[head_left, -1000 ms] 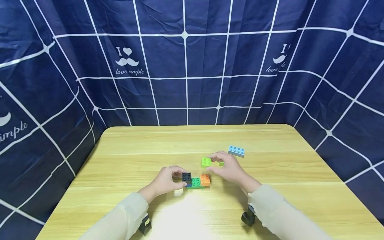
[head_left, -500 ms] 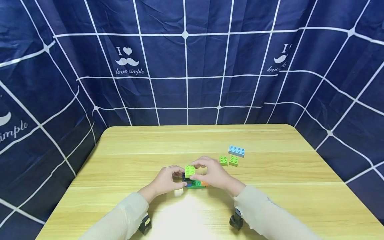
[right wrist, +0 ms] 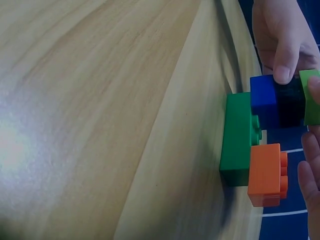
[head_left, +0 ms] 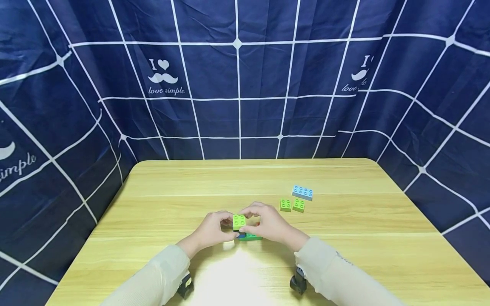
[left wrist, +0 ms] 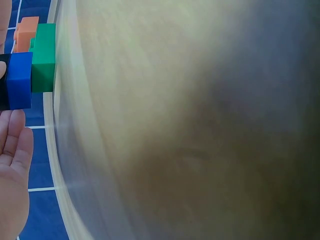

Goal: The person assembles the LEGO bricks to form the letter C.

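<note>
Near the worktop's middle, head view: the lime brick (head_left: 239, 221) sits on top of a small stack, pinched by the right hand (head_left: 268, 223), whose fingers curl over it from the right.
Head view, support: the left hand (head_left: 212, 230) curls against the stack's left side, fingertips at the black brick under the lime one; the green base brick (head_left: 250, 236) shows just below.
Head view, spares: two small lime bricks (head_left: 292, 205) and a light blue brick (head_left: 302, 192) lie well apart to the right on the worktop (head_left: 344, 255).
Left wrist view: the blue brick (left wrist: 20, 80) rests on the green base, with the orange brick (left wrist: 26, 31) beside it; only part of the left palm shows at the frame edge, so its grip cannot be told from here.
Right wrist view: a left fingertip (right wrist: 281, 72) presses the blue brick (right wrist: 263, 102); above it the black brick (right wrist: 290, 105), then the lime brick's edge (right wrist: 311, 97).
Judgement, doing it well: square the lime brick's corners over the black one's studs, then press straight down with even thumb and finger pressure.
Judgement, bracing: hold the lower bricks firmly with the left hand so the base does not slide.
Judgement, risk: a tilted push could seat only one side or unseat the stack.
</note>
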### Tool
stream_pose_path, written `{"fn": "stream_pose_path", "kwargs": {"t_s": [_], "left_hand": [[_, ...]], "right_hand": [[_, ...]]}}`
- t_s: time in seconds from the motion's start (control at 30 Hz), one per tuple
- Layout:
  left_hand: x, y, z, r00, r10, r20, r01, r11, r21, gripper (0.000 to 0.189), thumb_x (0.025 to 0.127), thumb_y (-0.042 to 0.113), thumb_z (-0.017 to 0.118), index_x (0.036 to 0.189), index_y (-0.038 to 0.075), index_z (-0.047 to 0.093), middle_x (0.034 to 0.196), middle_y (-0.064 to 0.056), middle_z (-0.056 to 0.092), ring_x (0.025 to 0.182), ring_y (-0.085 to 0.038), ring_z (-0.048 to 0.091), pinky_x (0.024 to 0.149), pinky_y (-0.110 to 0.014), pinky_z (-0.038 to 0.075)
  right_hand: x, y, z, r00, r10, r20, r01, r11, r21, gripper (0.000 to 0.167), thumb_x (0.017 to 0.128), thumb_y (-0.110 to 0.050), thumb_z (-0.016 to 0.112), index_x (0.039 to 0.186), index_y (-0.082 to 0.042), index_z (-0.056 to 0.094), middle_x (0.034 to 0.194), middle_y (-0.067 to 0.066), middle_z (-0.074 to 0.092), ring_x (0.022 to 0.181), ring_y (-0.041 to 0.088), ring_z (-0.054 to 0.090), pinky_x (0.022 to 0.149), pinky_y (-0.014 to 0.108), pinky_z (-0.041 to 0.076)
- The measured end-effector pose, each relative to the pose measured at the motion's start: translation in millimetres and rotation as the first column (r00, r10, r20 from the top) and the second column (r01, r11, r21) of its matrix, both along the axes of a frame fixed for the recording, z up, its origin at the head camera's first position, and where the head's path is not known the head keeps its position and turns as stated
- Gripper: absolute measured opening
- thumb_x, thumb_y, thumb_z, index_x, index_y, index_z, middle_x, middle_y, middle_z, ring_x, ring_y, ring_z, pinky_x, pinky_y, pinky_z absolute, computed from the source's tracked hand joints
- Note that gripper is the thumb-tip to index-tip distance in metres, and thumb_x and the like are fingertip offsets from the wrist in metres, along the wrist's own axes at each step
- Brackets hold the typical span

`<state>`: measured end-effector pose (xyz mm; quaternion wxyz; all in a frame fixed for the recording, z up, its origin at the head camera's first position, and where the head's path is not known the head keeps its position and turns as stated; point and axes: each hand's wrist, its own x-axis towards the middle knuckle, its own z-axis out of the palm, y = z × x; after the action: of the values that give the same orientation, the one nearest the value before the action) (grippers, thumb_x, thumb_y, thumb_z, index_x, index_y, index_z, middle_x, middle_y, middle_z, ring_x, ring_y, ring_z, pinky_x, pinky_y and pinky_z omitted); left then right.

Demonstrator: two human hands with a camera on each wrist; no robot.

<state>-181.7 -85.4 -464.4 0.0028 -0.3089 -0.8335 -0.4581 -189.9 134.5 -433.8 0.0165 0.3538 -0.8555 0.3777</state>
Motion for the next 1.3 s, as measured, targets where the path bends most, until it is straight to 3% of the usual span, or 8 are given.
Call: {"fn": "stream_pose_path", "kwargs": {"t_s": [0.3,0.53,0.73,1.03,1.3], "left_hand": [[-0.4,-0.5,-0.3,1.000,-0.012,-0.002,0.012,1.000,0.015,0.024,0.077,0.011,0.079,0.099,0.009,0.069,0.099,0.002,0.066,0.089,-0.016,0.062,0.084,-0.033,0.052],[-1.2,-1.1,-0.8,1.000,-0.018,-0.011,0.018,1.000,0.015,0.025,0.077,0.010,0.079,0.099,0.008,0.069,0.098,0.001,0.066,0.089,-0.016,0.061,0.083,-0.033,0.052],[-1.0,-1.5,-0.7,1.000,-0.017,-0.018,0.017,1.000,0.011,0.026,0.077,0.012,0.079,0.100,0.008,0.068,0.099,0.002,0.066,0.089,-0.015,0.061,0.084,-0.032,0.052],[-0.1,-0.1,-0.8,0.999,0.007,-0.042,-0.004,0.998,0.068,0.034,0.077,0.009,0.079,0.108,0.005,0.066,0.100,-0.001,0.067,0.091,-0.019,0.062,0.086,-0.035,0.052],[0.3,2.1,-2.1,0.999,0.000,-0.046,0.005,0.994,0.106,0.029,0.077,0.008,0.078,0.104,0.005,0.068,0.098,-0.002,0.068,0.090,-0.020,0.062,0.085,-0.038,0.052]], "right_hand": [[1.4,-1,5.5,0.999,0.017,-0.039,-0.016,1.000,0.026,0.033,0.078,-0.025,0.080,0.108,-0.016,0.070,0.094,-0.011,0.060,0.088,0.014,0.057,0.065,0.024,0.050],[2.8,-5,12.3,1.000,0.004,-0.021,-0.003,0.999,0.051,0.030,0.076,-0.021,0.082,0.104,-0.015,0.072,0.089,-0.010,0.059,0.085,0.015,0.057,0.066,0.024,0.051],[2.4,-5,6.6,1.000,-0.010,-0.019,0.010,0.999,0.033,0.030,0.076,-0.021,0.082,0.103,-0.016,0.072,0.088,-0.011,0.058,0.084,0.013,0.057,0.067,0.024,0.052],[1.7,-3,0.8,1.000,-0.012,-0.020,0.012,1.000,0.018,0.035,0.074,-0.023,0.083,0.106,-0.014,0.072,0.090,-0.010,0.060,0.085,0.018,0.059,0.056,0.022,0.051],[4.6,-2,-3.2,0.999,-0.039,0.023,0.039,0.999,-0.012,0.039,0.074,-0.025,0.082,0.109,-0.012,0.072,0.090,-0.008,0.062,0.085,0.018,0.060,0.056,0.023,0.052]]}}
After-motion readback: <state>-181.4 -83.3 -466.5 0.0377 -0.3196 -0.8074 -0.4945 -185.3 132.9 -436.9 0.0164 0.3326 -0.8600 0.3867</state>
